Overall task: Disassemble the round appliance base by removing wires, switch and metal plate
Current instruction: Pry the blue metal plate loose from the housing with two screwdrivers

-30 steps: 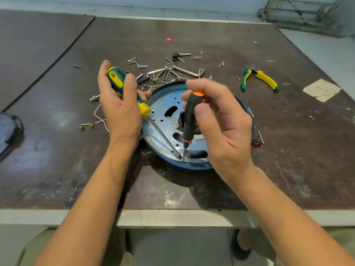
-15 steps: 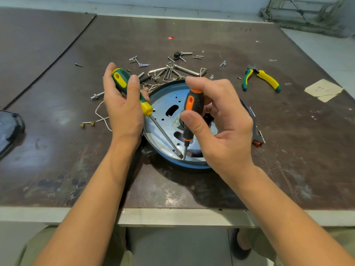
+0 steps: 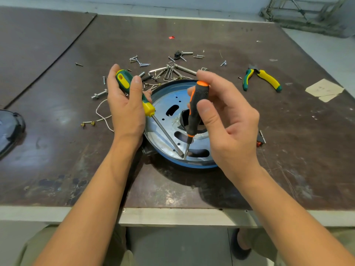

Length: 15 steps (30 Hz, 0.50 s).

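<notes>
The round appliance base (image 3: 192, 164) with a blue rim lies on the brown table, its silver metal plate (image 3: 165, 104) with oval cut-outs facing up. My left hand (image 3: 126, 110) grips a green and yellow screwdriver (image 3: 134, 93) whose shaft slants down to the plate's near edge. My right hand (image 3: 226, 123) pinches a black and orange screwdriver (image 3: 194, 110) held nearly upright, tip at the same spot on the near rim. A red switch (image 3: 260, 143) lies just right of the base. A white wire (image 3: 101, 118) with brass terminals lies to the left.
Loose screws, bolts and hex keys (image 3: 169, 71) are scattered behind the base. Green and yellow pliers (image 3: 265, 78) lie at the right, with paper scraps (image 3: 324, 90) beyond. A dark rounded cover (image 3: 9, 127) sits at the left edge. The table's front edge (image 3: 172, 215) is near my arms.
My right hand's fingers have shifted on the orange screwdriver handle, turning it. The left hand and its screwdriver have barely moved.
</notes>
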Available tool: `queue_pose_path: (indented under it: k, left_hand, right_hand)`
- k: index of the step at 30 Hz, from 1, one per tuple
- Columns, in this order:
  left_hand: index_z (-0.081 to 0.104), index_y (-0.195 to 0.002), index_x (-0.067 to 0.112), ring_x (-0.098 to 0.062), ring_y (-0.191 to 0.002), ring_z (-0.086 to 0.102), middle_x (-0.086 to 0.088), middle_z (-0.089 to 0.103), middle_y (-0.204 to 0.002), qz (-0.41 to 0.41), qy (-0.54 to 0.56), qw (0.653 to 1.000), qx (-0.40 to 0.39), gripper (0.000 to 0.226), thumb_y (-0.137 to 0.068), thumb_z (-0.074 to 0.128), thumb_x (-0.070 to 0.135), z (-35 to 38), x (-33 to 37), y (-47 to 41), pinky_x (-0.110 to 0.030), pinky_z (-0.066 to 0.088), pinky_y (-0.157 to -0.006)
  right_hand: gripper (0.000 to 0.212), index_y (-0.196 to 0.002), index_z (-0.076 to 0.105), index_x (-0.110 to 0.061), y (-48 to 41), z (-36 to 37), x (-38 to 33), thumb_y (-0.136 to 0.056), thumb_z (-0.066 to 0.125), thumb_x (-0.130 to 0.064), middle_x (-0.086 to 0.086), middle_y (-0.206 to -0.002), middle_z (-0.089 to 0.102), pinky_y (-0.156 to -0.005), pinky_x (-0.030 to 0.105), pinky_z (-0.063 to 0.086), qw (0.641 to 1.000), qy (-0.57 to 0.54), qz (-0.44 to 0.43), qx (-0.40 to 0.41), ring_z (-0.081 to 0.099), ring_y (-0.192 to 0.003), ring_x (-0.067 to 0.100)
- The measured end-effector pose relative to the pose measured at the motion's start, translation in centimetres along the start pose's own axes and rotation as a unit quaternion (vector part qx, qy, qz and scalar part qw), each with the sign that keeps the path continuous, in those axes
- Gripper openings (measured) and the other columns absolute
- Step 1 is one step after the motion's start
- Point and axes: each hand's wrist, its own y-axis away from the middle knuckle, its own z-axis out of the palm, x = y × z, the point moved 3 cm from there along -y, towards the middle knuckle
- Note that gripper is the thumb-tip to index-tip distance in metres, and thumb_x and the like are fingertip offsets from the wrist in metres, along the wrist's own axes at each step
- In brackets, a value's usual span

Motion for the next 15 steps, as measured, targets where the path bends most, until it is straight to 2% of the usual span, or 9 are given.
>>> queue_pose_path:
  k: [2, 4, 7, 9, 11, 12, 13, 15]
  left_hand:
    - [0.028, -0.151, 0.008, -0.009, -0.061, 0.059, 0.02, 0.06, -0.076, 0.001, -0.004, 1.0, -0.004, 0.053, -0.104, 0.05, 0.015, 0.1, -0.1, 0.0, -0.026, 0.056, -0.068]
    - [0.025, -0.153, 0.007, -0.009, -0.061, 0.06, 0.022, 0.06, -0.075, -0.001, -0.004, 1.0, -0.007, 0.056, -0.104, 0.05, 0.016, 0.1, -0.1, 0.0, -0.025, 0.056, -0.068]
    - [0.024, -0.154, 0.008, -0.011, -0.062, 0.059, 0.014, 0.058, -0.081, -0.012, -0.009, 1.0, -0.005, 0.057, -0.104, 0.05, 0.016, 0.1, 0.0, 0.1, -0.026, 0.056, -0.066]
    - [0.024, -0.153, 0.008, -0.015, -0.067, 0.061, 0.004, 0.055, -0.09, -0.018, -0.029, 0.999, -0.015, 0.057, -0.104, 0.051, 0.018, 0.3, 0.4, 0.2, -0.031, 0.058, -0.067]
    - [0.025, -0.153, 0.008, -0.033, -0.086, 0.064, -0.007, 0.055, -0.103, -0.023, -0.051, 0.998, -0.039, 0.062, -0.101, 0.053, 0.026, 0.6, 0.9, 0.2, -0.049, 0.058, -0.084]
    - [0.026, -0.154, 0.009, -0.042, -0.097, 0.062, -0.01, 0.055, -0.11, -0.031, -0.058, 0.997, -0.05, 0.065, -0.099, 0.054, 0.03, 0.7, 1.0, 0.1, -0.057, 0.054, -0.093]
    - [0.025, -0.154, 0.01, -0.046, -0.104, 0.06, -0.012, 0.055, -0.113, -0.041, -0.059, 0.996, -0.057, 0.068, -0.097, 0.054, 0.033, 0.8, 1.1, -0.1, -0.061, 0.049, -0.097]
    - [0.024, -0.155, 0.01, -0.041, -0.105, 0.06, -0.015, 0.056, -0.116, -0.058, -0.06, 0.994, -0.068, 0.07, -0.097, 0.054, 0.034, 1.0, 1.1, -0.3, -0.061, 0.048, -0.1]
  right_hand:
    - [0.036, -0.139, 0.05, -0.006, 0.0, 0.1, 0.0, -0.103, 0.048, 0.001, 0.009, -0.113, 0.068, -0.089, 0.041, 0.06, 0.999, -0.028, 0.018, -0.012, 0.069, -0.101, 0.019]
    - [0.032, -0.136, 0.051, -0.007, -0.1, 0.2, -0.1, -0.105, 0.047, -0.002, 0.011, -0.108, 0.067, -0.084, 0.043, 0.06, 0.999, -0.036, 0.017, -0.019, 0.067, -0.094, 0.019]
    - [0.027, -0.127, 0.057, -0.012, -0.3, 0.2, -0.4, -0.1, 0.061, -0.013, 0.013, -0.104, 0.058, -0.074, 0.053, 0.054, 1.0, 0.005, -0.008, -0.015, 0.059, -0.089, 0.026]
    - [0.03, -0.128, 0.058, -0.011, -0.3, 0.1, -0.1, -0.099, 0.064, -0.008, 0.011, -0.104, 0.058, -0.077, 0.053, 0.054, 1.0, 0.011, -0.003, -0.008, 0.06, -0.092, 0.026]
    - [0.032, -0.134, 0.056, -0.008, -0.2, 0.0, 0.2, -0.102, 0.057, -0.002, 0.004, -0.109, 0.064, -0.084, 0.05, 0.058, 1.0, 0.0, 0.012, -0.008, 0.067, -0.101, 0.025]
    - [0.033, -0.136, 0.054, -0.008, -0.2, 0.0, 0.3, -0.104, 0.053, -0.001, 0.003, -0.112, 0.065, -0.086, 0.049, 0.059, 1.0, -0.006, 0.016, -0.01, 0.069, -0.106, 0.027]
    - [0.033, -0.137, 0.054, -0.007, -0.1, 0.0, 0.4, -0.105, 0.05, -0.001, 0.004, -0.114, 0.067, -0.087, 0.05, 0.059, 1.0, -0.01, 0.016, -0.015, 0.069, -0.107, 0.03]
    - [0.03, -0.135, 0.054, -0.009, 0.0, 0.2, 0.2, -0.106, 0.048, -0.003, 0.009, -0.111, 0.067, -0.081, 0.05, 0.059, 1.0, -0.011, 0.004, -0.024, 0.068, -0.098, 0.035]
